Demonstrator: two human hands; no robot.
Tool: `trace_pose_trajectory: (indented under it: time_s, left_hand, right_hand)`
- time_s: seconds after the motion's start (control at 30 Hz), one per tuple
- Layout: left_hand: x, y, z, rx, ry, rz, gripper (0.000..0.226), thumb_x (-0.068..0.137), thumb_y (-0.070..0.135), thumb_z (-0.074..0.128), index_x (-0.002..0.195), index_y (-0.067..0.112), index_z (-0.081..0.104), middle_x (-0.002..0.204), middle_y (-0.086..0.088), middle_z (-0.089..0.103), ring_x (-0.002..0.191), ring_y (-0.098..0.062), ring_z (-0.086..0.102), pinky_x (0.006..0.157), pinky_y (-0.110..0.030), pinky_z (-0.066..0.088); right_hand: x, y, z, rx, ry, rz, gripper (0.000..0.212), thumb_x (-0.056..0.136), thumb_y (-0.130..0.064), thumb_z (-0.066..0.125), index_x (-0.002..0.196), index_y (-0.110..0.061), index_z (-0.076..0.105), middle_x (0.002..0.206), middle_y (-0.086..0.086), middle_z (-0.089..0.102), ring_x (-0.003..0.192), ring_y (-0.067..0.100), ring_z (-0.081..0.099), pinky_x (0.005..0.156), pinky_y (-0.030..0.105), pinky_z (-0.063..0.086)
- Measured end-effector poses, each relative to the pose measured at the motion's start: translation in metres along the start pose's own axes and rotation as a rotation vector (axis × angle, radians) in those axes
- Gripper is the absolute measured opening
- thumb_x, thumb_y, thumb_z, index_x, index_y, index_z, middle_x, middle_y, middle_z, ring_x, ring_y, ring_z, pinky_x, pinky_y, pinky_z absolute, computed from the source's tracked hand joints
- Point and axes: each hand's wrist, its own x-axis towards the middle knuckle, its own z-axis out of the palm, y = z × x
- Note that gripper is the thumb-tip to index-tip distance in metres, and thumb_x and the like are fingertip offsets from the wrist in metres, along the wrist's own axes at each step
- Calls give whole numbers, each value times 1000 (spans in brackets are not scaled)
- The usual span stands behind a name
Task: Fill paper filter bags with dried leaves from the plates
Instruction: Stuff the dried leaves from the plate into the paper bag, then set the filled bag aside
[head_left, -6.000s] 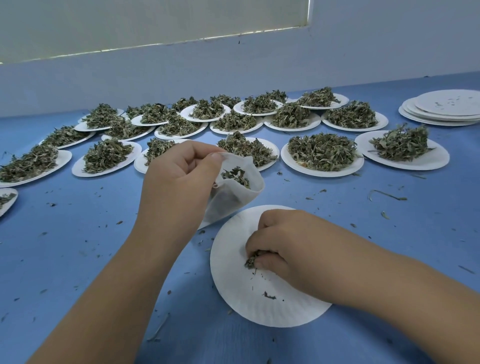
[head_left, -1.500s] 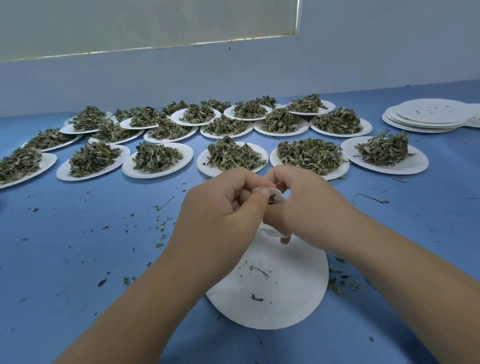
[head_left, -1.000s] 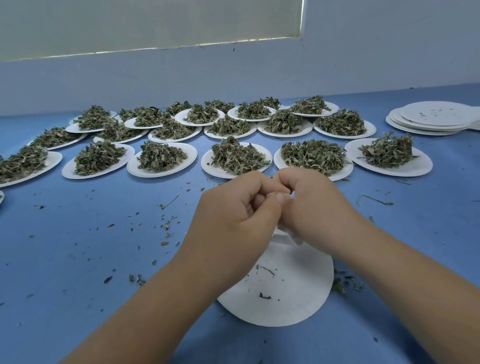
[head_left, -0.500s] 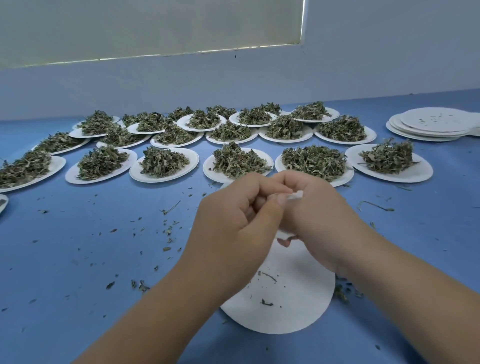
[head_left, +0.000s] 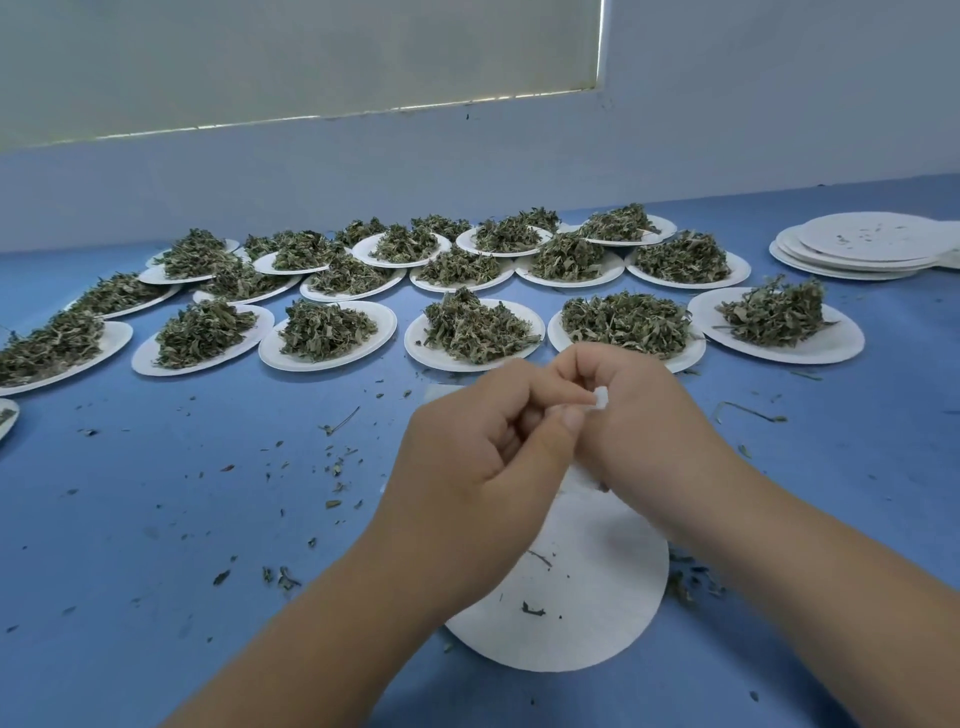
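Head view, left hand (head_left: 467, 452), right hand (head_left: 644, 436) pinching crumpled paper bag (head_left: 601, 399), round plate (head_left: 597, 608) below

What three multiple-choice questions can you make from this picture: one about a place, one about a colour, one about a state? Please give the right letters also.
1. Where is the stack of empty plates?
A. far right of the table
B. far left
C. on the floor
2. What colour is the table?
A. green
B. blue
C. red
3. How is the nearest plate?
A. heaped with leaves
B. almost bare, only leaf crumbs
C. folded in half

1 A: the stack sits at the right edge. 2 B: its bare surface is blue. 3 B: only crumbs lie on it, below the left hand and right hand pinching the filter bag.
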Motion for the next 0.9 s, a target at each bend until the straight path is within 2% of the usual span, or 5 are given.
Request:
trace_pose_trajectory:
  time_s: [0.2, 0.37, 0.53, 0.73, 0.9]
  left_hand:
    - [2, -3, -2, 38, 5, 22, 18, 86, 21, 58, 85, 36, 68, 58, 0, 51, 47, -9, 41, 44, -15, 30]
    - [7, -4, -16, -43, 177, -17, 23, 87, 19, 54, 88, 37, 68, 57, 9, 52, 48, -1, 46, 44, -14, 38]
    - [10, 1, -27, -311, 212, -62, 36, 77, 7, 46, 78, 34, 71, 58, 8, 48, 52, -10, 45, 48, -22, 41]
    - [14, -2, -28, -496, 132, -224, 31, 74, 14, 44, 77, 30, 70, 53, 6, 47, 42, -7, 41, 39, -18, 34]
    - [16, -20, -26, 9, 51, -156, 18, 77, 49, 48, 92, 49, 58, 63, 11, 51, 48, -8, 39, 46, -23, 34]
  right_hand:
    - [1, 4, -1, 74, -34, 18, 15, 62, -23, 63, 72, -13, 59, 46, -9, 48, 39, 5, 45, 38, 20, 36]
    - [-3, 0, -10, 236, -274, -9, 42, 76, -36, 70, 117, -28, 61, 96, 1, 69, 77, 17, 68, 66, 32, 54]
    - [-10, 4, -4, -85, -302, -239, 90, 65, -31, 88, 138, -48, 38, 134, -18, 44, 100, 3, 62, 86, 29, 53]
    - [-1, 13, -4, -176, -109, -359, 47, 70, -19, 84, 106, -39, 63, 104, -18, 57, 94, 1, 58, 74, 16, 48]
    - [6, 15, -11, 45, 19, -156, 34, 69, -39, 80, 99, -39, 63, 93, -15, 69, 73, 3, 66, 60, 22, 54]
